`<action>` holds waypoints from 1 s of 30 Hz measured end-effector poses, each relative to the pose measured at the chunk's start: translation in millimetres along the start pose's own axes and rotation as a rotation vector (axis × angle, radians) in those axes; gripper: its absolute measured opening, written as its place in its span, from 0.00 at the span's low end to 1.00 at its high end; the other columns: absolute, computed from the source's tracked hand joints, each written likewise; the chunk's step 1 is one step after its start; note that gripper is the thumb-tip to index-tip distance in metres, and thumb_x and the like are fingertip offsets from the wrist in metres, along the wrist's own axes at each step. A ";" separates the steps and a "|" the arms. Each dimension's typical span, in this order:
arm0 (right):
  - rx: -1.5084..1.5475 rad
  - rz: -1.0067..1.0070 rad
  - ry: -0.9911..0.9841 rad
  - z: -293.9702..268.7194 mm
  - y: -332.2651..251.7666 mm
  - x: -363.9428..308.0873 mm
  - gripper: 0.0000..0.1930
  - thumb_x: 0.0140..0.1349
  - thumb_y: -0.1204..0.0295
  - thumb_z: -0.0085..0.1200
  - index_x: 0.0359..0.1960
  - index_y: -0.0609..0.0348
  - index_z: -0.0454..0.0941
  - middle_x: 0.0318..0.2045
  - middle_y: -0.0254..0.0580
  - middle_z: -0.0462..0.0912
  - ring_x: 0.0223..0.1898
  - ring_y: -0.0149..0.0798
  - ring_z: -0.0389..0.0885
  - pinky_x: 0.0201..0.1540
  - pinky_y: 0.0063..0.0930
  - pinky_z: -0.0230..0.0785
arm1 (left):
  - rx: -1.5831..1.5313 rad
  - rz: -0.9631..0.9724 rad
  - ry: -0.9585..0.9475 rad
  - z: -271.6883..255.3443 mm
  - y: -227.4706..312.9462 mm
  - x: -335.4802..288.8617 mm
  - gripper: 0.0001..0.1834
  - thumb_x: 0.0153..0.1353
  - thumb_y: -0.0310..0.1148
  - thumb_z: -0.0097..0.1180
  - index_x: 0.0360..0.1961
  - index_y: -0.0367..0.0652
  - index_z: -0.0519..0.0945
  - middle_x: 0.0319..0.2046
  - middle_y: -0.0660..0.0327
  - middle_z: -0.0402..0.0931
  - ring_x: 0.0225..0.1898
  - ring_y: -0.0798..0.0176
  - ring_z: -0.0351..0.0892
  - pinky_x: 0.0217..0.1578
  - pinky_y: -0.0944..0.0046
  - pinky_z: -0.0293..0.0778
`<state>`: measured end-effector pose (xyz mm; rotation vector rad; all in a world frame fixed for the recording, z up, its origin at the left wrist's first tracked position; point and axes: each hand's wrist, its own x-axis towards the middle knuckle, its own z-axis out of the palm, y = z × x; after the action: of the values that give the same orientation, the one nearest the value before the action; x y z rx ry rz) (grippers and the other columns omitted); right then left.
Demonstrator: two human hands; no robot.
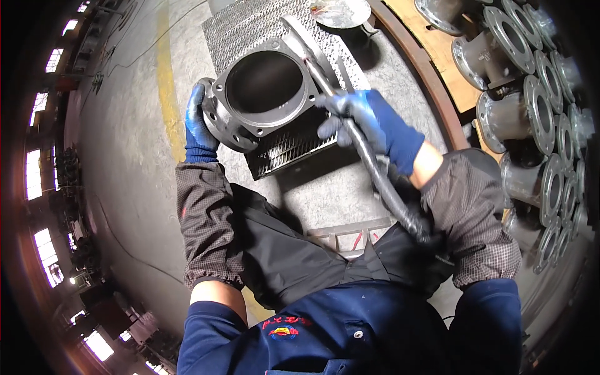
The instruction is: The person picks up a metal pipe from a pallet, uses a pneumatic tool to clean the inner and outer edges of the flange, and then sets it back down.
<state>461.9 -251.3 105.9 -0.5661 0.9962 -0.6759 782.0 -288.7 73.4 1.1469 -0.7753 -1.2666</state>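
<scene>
A grey metal casting with a wide round bore and flanges (290,119) rests on a metal mesh stand in front of me. My left hand (201,128), in a blue work glove, grips the rim of its left-side flange, with part of the fingers hidden. In my right hand (375,128), also gloved in blue, is a long dark rod-shaped tool (382,181). Its thin end slants up to the casting's right side, by the upright flange there; whether it touches, I cannot tell. The thick black end of the tool points back toward my right knee.
The expanded-metal stand (234,28) stands on the concrete floor. Beyond it is a round metal plate (342,12) with small bits on it. Several flanged pipe pieces (512,112) are stacked at the right beside a brown steel rail (431,81). A yellow line (165,81) and thin cables run along the floor at left.
</scene>
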 end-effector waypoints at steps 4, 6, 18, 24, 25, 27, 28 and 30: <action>-0.102 -0.091 0.049 6.5 -0.3 -5.5 0.18 0.59 0.69 0.51 0.47 0.72 0.70 0.26 0.50 0.80 0.18 0.34 0.79 0.15 0.20 0.68 | -0.107 -0.057 -0.126 -14.1 -0.3 5.4 0.22 0.63 0.45 0.46 0.52 0.41 0.73 0.50 0.60 0.73 0.52 0.63 0.71 0.55 0.61 0.66; -0.099 -0.091 0.099 13.8 -1.7 -17.7 0.18 0.59 0.69 0.51 0.45 0.72 0.71 0.23 0.49 0.80 0.17 0.33 0.78 0.15 0.20 0.67 | 0.008 0.001 -0.025 -2.8 -0.4 3.6 0.22 0.63 0.45 0.47 0.51 0.42 0.73 0.49 0.60 0.73 0.51 0.61 0.71 0.55 0.58 0.66; -0.178 -0.197 0.174 22.1 1.8 -15.1 0.14 0.62 0.69 0.49 0.42 0.69 0.72 0.20 0.42 0.79 0.17 0.30 0.77 0.15 0.18 0.66 | -0.085 -0.040 -0.034 10.5 2.6 -4.6 0.17 0.64 0.44 0.46 0.46 0.43 0.73 0.40 0.62 0.74 0.44 0.66 0.72 0.49 0.64 0.68; -0.368 -0.540 0.342 5.4 -42.8 -5.8 0.17 0.61 0.64 0.48 0.43 0.68 0.74 0.25 0.47 0.82 0.14 0.26 0.71 0.19 0.15 0.64 | -0.244 -0.063 -0.102 22.7 19.6 -24.8 0.20 0.65 0.47 0.44 0.50 0.46 0.71 0.44 0.63 0.73 0.46 0.66 0.71 0.51 0.64 0.67; -0.271 -0.537 0.360 -3.1 -44.3 7.0 0.16 0.61 0.65 0.48 0.42 0.68 0.75 0.25 0.47 0.82 0.14 0.27 0.72 0.19 0.15 0.64 | -0.296 -0.110 -0.086 24.2 18.2 -28.9 0.21 0.65 0.48 0.44 0.51 0.46 0.70 0.46 0.62 0.72 0.48 0.65 0.71 0.52 0.63 0.66; -0.260 -0.582 0.502 -24.5 -37.0 43.1 0.12 0.58 0.69 0.52 0.39 0.67 0.77 0.20 0.39 0.79 0.15 0.28 0.71 0.19 0.18 0.63 | -0.185 -0.055 -0.083 30.3 15.7 -34.8 0.24 0.65 0.50 0.41 0.54 0.45 0.68 0.49 0.59 0.70 0.51 0.63 0.70 0.53 0.61 0.67; -0.311 -0.565 0.511 -34.4 -31.8 58.5 0.13 0.58 0.69 0.53 0.39 0.67 0.77 0.19 0.37 0.77 0.15 0.27 0.71 0.19 0.20 0.63 | -0.159 0.004 -0.093 28.5 8.5 -29.7 0.24 0.65 0.51 0.41 0.54 0.45 0.68 0.49 0.58 0.70 0.51 0.63 0.70 0.53 0.61 0.67; -0.446 -0.545 0.543 -27.5 -20.5 67.9 0.14 0.57 0.68 0.54 0.39 0.68 0.77 0.18 0.36 0.77 0.16 0.27 0.71 0.19 0.22 0.62 | 0.007 0.065 -0.009 11.7 -9.4 -19.9 0.27 0.65 0.52 0.41 0.57 0.43 0.66 0.50 0.57 0.70 0.52 0.62 0.69 0.54 0.62 0.66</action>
<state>457.7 -318.3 70.2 -1.1031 1.5393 -1.1371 764.4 -271.2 70.8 1.1134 -0.8182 -1.2169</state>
